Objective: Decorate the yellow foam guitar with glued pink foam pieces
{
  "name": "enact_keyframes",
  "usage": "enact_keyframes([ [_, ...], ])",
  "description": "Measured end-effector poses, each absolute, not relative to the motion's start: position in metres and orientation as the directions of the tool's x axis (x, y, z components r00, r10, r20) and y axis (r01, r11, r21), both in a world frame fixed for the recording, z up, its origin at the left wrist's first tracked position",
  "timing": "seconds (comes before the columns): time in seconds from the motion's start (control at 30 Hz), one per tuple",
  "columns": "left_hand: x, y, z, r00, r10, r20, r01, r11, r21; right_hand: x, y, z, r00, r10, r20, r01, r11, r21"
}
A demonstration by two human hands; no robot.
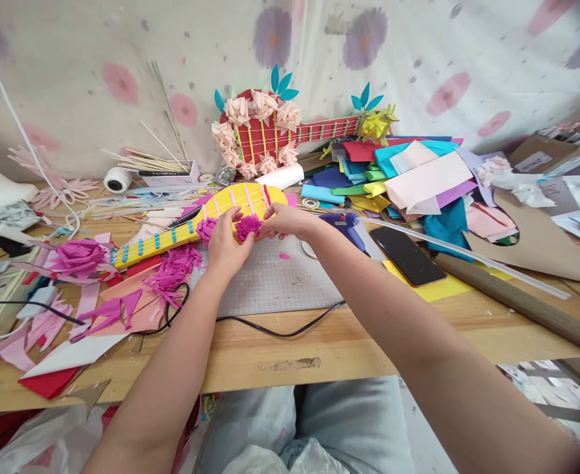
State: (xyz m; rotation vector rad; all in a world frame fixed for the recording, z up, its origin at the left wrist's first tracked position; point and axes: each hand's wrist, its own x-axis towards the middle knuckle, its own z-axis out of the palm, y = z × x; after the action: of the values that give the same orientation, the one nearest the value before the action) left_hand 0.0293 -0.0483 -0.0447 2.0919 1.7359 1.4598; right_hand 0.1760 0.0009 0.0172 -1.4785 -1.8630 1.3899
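A yellow paper guitar (230,205) with pink strings and blue frets lies on the wooden table (349,342), its neck pointing left. Both hands meet at its body on a small magenta paper flower (248,226). My left hand (224,248) pinches the flower from the left and below. My right hand (286,220) holds it from the right with its fingertips. A second magenta flower (205,228) sits on the guitar just left of my left hand.
A grey cutting mat (280,280) lies under the hands, with a blue glue gun (345,225) and a black phone (407,255) to the right. A red guitar with pale flowers (263,135) leans on the back wall. Coloured foam sheets (408,174) pile right; pink scraps (97,289) lie left.
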Motion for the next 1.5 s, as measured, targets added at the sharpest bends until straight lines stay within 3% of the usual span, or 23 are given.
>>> enact_keyframes([
  [0.33, 0.038, -0.052, -0.046, 0.022, 0.757, 0.653, 0.835, -0.373, 0.404, 0.180, -0.002, 0.000, -0.338, 0.912, -0.232, 0.336, -0.113, -0.935],
  [0.63, 0.045, -0.046, -0.049, -0.006, 0.734, 0.679, 0.831, -0.374, 0.412, 0.182, 0.000, -0.004, -0.304, 0.943, -0.138, 0.427, 0.005, -0.904],
  [0.83, 0.046, -0.044, -0.051, -0.089, 0.740, 0.667, 0.790, -0.355, 0.500, 0.180, -0.001, -0.004, -0.306, 0.940, -0.151, 0.410, -0.013, -0.912],
  [1.03, 0.046, -0.045, -0.048, -0.041, 0.736, 0.676, 0.818, -0.364, 0.446, 0.180, -0.004, -0.003, -0.282, 0.949, -0.145, 0.348, -0.039, -0.937],
  [1.37, 0.044, -0.046, -0.049, -0.083, 0.740, 0.668, 0.796, -0.355, 0.491, 0.195, -0.003, -0.019, -0.216, 0.976, -0.027, 0.201, 0.017, -0.979],
  [1.5, 0.044, -0.049, -0.050, -0.040, 0.732, 0.680, 0.803, -0.381, 0.458, 0.217, -0.006, -0.037, -0.266, 0.961, 0.072, 0.357, 0.168, -0.919],
])
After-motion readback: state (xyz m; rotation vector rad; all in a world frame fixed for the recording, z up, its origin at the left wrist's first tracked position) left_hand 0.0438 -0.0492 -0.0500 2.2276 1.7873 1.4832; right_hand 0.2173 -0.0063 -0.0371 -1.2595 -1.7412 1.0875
